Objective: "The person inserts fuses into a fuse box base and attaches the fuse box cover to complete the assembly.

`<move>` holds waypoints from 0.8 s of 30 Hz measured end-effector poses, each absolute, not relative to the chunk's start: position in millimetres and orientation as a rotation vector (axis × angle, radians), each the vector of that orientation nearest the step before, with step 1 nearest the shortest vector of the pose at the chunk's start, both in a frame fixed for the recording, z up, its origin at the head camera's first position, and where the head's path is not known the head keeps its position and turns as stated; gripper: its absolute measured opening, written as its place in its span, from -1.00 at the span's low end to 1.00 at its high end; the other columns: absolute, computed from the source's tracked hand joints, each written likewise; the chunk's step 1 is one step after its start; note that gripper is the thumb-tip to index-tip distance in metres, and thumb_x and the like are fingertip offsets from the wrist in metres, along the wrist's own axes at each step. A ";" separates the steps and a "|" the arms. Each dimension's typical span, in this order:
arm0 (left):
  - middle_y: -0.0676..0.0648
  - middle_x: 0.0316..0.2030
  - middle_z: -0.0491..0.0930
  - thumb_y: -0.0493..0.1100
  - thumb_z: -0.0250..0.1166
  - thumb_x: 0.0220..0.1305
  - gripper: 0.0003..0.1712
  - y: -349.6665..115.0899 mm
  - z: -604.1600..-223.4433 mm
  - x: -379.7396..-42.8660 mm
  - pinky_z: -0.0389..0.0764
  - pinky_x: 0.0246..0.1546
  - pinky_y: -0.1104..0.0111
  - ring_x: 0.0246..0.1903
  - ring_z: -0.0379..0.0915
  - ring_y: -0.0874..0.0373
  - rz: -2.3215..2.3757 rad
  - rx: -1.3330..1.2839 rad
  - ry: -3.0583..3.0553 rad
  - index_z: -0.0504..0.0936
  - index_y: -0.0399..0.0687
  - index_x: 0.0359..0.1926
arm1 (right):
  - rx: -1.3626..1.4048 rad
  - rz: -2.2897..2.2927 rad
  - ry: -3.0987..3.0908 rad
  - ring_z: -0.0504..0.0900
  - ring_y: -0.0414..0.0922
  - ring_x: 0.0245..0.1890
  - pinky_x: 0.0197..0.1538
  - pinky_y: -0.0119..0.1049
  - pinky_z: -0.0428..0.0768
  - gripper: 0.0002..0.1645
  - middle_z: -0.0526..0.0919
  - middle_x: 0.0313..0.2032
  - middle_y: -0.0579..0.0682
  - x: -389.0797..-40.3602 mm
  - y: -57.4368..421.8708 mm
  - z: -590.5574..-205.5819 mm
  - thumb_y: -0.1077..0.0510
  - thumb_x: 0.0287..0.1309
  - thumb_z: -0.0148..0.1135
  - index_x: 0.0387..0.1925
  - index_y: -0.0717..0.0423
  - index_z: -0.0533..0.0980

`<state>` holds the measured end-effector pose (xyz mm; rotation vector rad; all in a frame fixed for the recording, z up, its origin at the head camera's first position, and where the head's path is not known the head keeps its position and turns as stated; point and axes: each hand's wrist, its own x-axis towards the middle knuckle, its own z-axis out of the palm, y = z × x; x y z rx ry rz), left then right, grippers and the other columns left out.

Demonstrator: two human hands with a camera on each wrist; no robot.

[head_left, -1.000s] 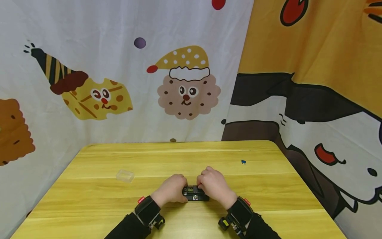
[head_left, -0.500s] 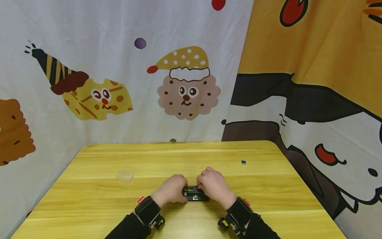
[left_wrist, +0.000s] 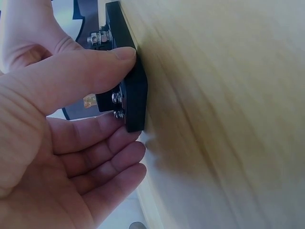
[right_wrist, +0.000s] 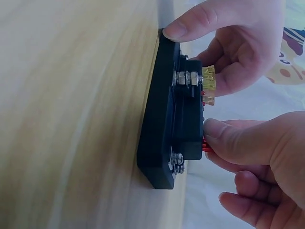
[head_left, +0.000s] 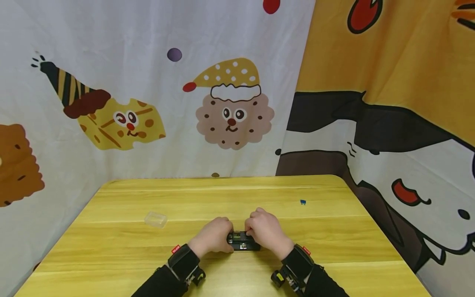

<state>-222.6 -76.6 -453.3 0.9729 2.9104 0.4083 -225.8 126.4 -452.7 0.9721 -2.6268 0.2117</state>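
Observation:
A black fuse block (head_left: 243, 246) with metal terminal bolts sits on the wooden table in front of me. My left hand (head_left: 213, 236) grips its left end, thumb along the side of the base in the left wrist view. In the right wrist view, a yellow blade fuse (right_wrist: 208, 74) and an orange-brown one (right_wrist: 208, 100) stand in the block. My right hand (head_left: 268, 232) pinches a red blade fuse (right_wrist: 206, 145) between thumb and forefinger at the block's top face. The fingers hide most of this fuse.
A clear plastic box (head_left: 155, 219) lies on the table to the left. Farther back on the right is a small blue piece (head_left: 303, 202). Printed cartoon curtains (head_left: 148, 161) hang behind and beside the table (head_left: 237, 194).

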 end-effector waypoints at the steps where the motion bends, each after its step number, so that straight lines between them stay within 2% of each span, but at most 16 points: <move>1: 0.12 -0.49 0.37 -0.02 0.64 -0.22 -0.59 -76.7 -453.4 -222.6 0.38 -0.43 0.40 -0.50 0.26 0.24 0.406 0.973 2.911 0.59 -0.05 -0.43 | 0.973 0.212 -2.625 0.38 -0.22 -0.46 -0.41 -0.43 0.45 -0.80 0.50 -0.54 -0.24 -225.9 126.3 -452.5 0.11 -0.10 0.59 -0.56 -0.13 0.65; 16: 0.11 -0.51 0.35 -0.03 0.63 -0.22 -0.61 -76.3 -451.0 -220.5 0.34 -0.47 0.40 -0.53 0.24 0.23 0.408 0.981 2.913 0.60 -0.05 -0.46 | 0.997 0.292 -2.681 0.41 -0.22 -0.44 -0.40 -0.42 0.48 -0.82 0.51 -0.54 -0.25 -229.2 128.3 -450.4 0.14 -0.10 0.59 -0.57 -0.14 0.67; 24: 0.12 -0.52 0.34 -0.03 0.64 -0.24 -0.61 -75.5 -454.0 -223.6 0.34 -0.47 0.40 -0.52 0.24 0.23 0.403 0.970 2.909 0.58 -0.04 -0.48 | 0.974 0.295 -2.661 0.38 -0.23 -0.48 -0.42 -0.41 0.45 -0.77 0.43 -0.59 -0.27 -226.8 124.7 -448.1 0.15 -0.10 0.59 -0.63 -0.13 0.63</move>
